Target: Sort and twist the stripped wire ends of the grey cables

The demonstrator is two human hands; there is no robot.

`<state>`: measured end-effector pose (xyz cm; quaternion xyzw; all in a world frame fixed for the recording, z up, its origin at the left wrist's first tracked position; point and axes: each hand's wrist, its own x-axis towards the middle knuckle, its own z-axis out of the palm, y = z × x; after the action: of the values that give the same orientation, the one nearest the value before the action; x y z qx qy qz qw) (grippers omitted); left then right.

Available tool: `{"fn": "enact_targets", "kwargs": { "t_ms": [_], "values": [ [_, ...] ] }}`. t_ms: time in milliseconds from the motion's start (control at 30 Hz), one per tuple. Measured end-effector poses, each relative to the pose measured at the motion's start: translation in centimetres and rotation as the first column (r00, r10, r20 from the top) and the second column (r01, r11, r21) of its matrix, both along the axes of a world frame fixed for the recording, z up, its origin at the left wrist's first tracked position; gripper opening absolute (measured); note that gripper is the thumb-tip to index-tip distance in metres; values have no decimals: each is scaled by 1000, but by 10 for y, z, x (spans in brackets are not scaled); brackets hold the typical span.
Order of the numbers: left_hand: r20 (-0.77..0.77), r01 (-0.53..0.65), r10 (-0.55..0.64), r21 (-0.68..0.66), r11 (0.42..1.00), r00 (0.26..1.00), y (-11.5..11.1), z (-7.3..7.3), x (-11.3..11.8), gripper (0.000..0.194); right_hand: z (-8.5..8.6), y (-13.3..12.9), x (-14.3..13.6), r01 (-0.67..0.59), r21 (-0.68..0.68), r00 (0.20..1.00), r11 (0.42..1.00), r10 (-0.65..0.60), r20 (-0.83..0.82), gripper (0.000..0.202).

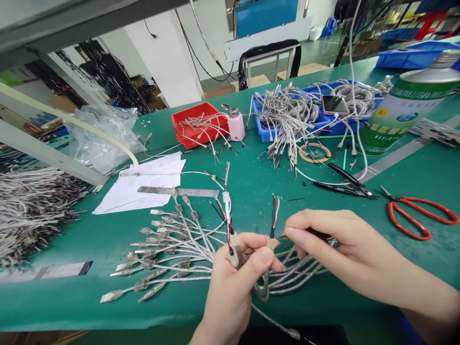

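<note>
My left hand (240, 273) is closed around several clear-jacketed cables. One cable end (272, 242) stands upright between thumb and fingers, its black, red and white wires (275, 213) fanned at the top. Other wire ends (230, 235) stick up behind the thumb. My right hand (323, 244) pinches a thin dark pointed tool (283, 236), mostly hidden by the fingers. Its tip is close to the black collar below the fanned wires; I cannot tell whether it touches. Under and left of my hands lies a bundle of cables with USB plugs (158, 258).
Red-handled scissors (409, 211) and black nippers (345, 184) lie to the right, near a green can (398, 110). Behind are a blue bin (266, 136) of cables, a red bin (190, 141) and a pink bottle (236, 127). Papers (118, 196) and a steel ruler (194, 192) lie left.
</note>
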<state>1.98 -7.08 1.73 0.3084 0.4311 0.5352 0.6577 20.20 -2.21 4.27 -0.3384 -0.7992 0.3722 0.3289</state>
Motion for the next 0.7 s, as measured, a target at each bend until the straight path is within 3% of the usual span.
{"fn": "enact_targets", "kwargs": {
  "t_ms": [133, 333, 567, 633, 700],
  "values": [
    [13, 13, -13, 10, 1000, 1000, 0, 0, 0, 6, -2, 0, -2, -11, 89, 1000, 996, 10, 12, 18],
    [20, 22, -22, 7, 1000, 1000, 2, 0, 0, 5, -2, -1, -2, -31, 75, 999, 997, 30, 17, 19],
    [7, -3, 3, 1, 1000, 1000, 1, -4, 1, 12, 1, 0, 3, -67, -198, 998, 978, 65, -16, 31],
    [-10, 6, -6, 24, 1000, 1000, 2, -7, 1, 20, 1, 0, 4, -28, -219, 998, 975, 17, -56, 32],
    [1, 40, -40, 55, 998, 999, 4, -9, 2, 25, 0, -1, 4, 96, -186, 984, 978, -121, -128, 26]
  ]
}}
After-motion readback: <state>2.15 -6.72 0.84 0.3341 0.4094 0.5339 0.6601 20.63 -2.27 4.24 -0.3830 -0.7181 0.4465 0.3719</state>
